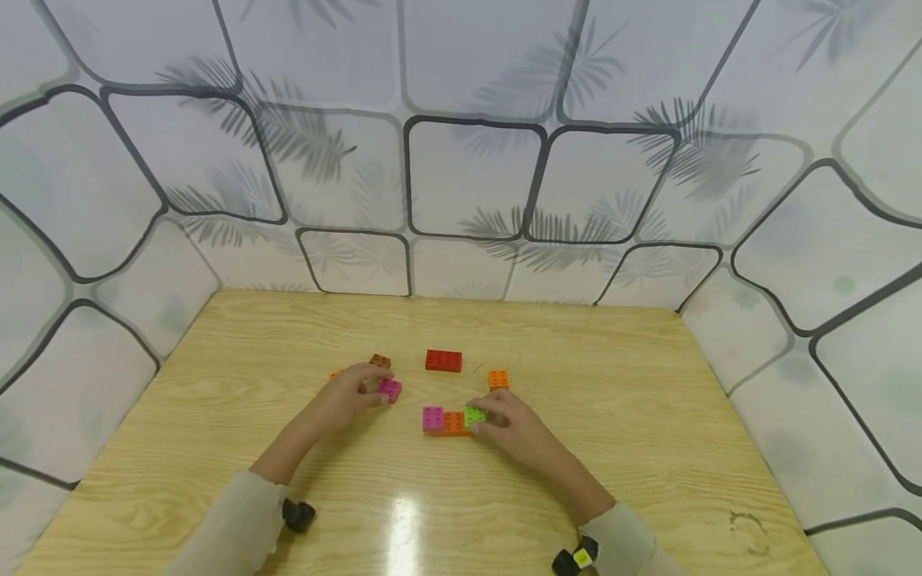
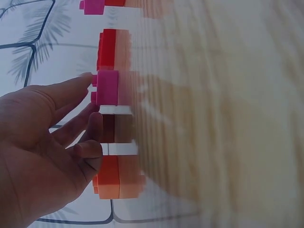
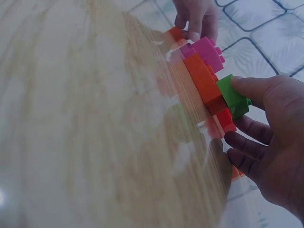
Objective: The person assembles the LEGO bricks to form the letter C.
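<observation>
In the head view a long orange brick (image 1: pixel 454 422) lies on the table with a pink brick (image 1: pixel 433 418) on its left end. My right hand (image 1: pixel 520 430) pinches a green brick (image 1: pixel 474 416) between thumb and fingers at the right end. From the right wrist, this green brick (image 3: pixel 232 96) looks tilted against the orange brick (image 3: pixel 205 83). My left hand (image 1: pixel 349 398) reaches to a magenta brick (image 1: pixel 390 390) lying flat. In the left wrist view the thumb and index finger are spread about the magenta brick (image 2: pixel 108 88), close to its studs; firm contact is unclear.
A red brick (image 1: pixel 443 361) lies behind the joined bricks, and a small orange brick (image 1: pixel 499 379) is beyond my right hand. A brown brick (image 1: pixel 380 362) and another orange brick (image 1: pixel 336 374), partly hidden, lie past my left hand. Patterned panels (image 1: pixel 461 268) border the wooden table (image 1: pixel 634 448).
</observation>
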Available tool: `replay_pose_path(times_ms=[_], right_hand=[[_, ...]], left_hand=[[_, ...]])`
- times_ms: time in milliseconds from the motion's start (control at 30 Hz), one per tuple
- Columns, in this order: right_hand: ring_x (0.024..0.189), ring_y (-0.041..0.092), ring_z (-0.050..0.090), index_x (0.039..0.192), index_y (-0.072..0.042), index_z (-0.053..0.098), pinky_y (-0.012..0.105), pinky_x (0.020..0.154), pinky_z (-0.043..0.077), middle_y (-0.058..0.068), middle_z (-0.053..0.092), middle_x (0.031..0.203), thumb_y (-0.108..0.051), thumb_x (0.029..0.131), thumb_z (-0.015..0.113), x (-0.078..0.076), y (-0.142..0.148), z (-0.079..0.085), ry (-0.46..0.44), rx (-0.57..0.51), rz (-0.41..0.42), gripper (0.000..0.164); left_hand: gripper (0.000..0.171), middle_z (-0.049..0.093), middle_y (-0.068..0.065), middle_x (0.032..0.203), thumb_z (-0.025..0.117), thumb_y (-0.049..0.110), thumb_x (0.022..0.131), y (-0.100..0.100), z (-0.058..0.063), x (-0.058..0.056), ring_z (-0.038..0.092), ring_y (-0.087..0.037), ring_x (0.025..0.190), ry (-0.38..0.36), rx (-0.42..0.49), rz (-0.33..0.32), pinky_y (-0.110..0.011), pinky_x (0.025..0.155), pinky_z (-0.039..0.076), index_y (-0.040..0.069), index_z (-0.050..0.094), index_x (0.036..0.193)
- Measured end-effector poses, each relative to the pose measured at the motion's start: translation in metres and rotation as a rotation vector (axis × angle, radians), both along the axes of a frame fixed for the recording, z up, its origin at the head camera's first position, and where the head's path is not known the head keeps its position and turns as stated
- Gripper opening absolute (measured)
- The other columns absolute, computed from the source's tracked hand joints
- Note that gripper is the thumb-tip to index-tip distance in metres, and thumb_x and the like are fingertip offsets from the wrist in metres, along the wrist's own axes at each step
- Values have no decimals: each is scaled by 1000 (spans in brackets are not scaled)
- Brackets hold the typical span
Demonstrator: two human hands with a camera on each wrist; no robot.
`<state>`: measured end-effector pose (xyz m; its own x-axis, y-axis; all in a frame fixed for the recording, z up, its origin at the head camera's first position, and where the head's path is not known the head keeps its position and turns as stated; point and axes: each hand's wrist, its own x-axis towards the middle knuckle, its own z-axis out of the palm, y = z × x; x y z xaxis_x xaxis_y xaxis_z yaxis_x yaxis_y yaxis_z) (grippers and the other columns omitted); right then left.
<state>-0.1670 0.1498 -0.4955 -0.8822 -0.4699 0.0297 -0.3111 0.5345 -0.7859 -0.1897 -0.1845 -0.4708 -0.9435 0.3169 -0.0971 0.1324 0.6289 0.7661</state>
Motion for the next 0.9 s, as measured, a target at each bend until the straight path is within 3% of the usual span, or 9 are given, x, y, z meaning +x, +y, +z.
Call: replay_pose_path(times_ms=[167, 500, 900], right_hand=[[97, 13, 53, 131, -25, 67, 29, 84, 47, -9, 58, 111, -37, 95, 70, 0, 0, 0, -7, -7, 3, 38], [98, 14, 53, 132, -24, 66, 29, 84, 47, -8, 57, 111, -38, 96, 70, 0, -1, 1, -7, -9, 9, 39], [98, 13, 53, 131, -25, 67, 29, 84, 48, -8, 57, 111, -36, 96, 70, 0, 0, 1, 7, -2, 6, 38]], left_hand=[[41, 60, -11, 128, 70, 17, 96, 0, -2, -2, 47, -18, 74, -10, -6, -5, -32, 61, 42, 9, 62, 135], [38, 62, -7, 124, 74, 16, 93, 3, -3, -2, 49, -19, 87, -12, -84, -26, -36, 76, 44, 13, 66, 130], [34, 61, -3, 118, 75, 24, 93, 6, -4, 2, 50, -19, 87, -45, -79, -14, -35, 74, 43, 18, 68, 125]])
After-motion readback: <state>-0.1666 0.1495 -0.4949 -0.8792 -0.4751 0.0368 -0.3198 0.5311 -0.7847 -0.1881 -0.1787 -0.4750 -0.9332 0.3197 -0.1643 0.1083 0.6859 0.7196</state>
